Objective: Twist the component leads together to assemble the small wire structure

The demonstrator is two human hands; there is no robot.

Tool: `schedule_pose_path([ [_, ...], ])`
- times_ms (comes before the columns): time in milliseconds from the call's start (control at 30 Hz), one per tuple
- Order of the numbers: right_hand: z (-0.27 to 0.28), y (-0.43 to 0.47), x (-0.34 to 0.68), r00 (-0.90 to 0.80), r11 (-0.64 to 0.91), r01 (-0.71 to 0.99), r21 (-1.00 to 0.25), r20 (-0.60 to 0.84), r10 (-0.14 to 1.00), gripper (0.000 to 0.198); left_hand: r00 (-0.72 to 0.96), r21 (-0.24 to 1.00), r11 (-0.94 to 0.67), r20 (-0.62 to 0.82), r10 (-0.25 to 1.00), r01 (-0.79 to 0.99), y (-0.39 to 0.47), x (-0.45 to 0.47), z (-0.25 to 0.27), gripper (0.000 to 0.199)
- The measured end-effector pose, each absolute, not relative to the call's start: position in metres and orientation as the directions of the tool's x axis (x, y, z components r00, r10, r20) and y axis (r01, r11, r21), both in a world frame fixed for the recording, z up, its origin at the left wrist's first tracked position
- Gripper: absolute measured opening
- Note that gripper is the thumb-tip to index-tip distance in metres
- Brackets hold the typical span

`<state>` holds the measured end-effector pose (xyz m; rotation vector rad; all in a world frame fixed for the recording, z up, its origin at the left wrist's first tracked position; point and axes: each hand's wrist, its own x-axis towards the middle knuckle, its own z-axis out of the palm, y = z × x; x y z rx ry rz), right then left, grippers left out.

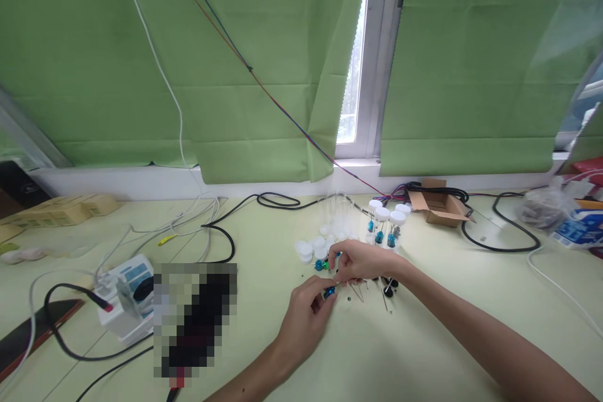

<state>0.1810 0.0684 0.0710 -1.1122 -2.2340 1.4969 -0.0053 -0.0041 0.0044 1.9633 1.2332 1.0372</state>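
Nr hands (360, 259), capped vials (380, 226), blue pcs (379, 237) inside

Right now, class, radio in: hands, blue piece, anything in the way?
Left hand pinching blue piece. Right hand close beside it, its grip unclear. Black parts and caps nearby, no obvious block.

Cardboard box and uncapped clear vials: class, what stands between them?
White-capped vials holding blue pieces stand there, with cables behind, in the head view.
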Motion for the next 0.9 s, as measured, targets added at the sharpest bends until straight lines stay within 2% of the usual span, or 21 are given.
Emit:
schedule_pose_path([
  [167, 0.074, 0.067, 0.18, -0.632, 0.244, 0.5, -0.831, -0.157, 0.759, 0.007, 0.232, 0.821, -0.376, 0.302, 0.924, 0.43, -0.005, -0.004, 0.005, 0.021],
  [267, 0.074, 0.066, 0.179, -0.614, 0.261, 0.464, -0.847, -0.095, 0.784, 0.005, 0.181, 0.854, -0.323, 0.271, 0.945, 0.407, -0.004, -0.004, 0.005, 0.021],
  [500, 0.081, 0.063, 0.174, -0.572, 0.265, 0.315, -0.911, 0.041, 0.819, 0.02, 0.079, 0.957, -0.155, 0.14, 0.987, 0.246, 0.002, -0.005, -0.003, 0.031],
  [733, 0.081, 0.064, 0.173, -0.582, 0.254, 0.15, -0.956, 0.122, 0.804, 0.028, 0.08, 0.97, -0.134, 0.12, 0.989, 0.201, 0.001, -0.005, -0.001, 0.032],
  [900, 0.075, 0.068, 0.172, -0.579, 0.227, 0.103, -0.968, 0.127, 0.805, 0.031, 0.071, 0.974, -0.124, 0.112, 0.991, 0.188, 0.001, -0.005, -0.001, 0.033],
])
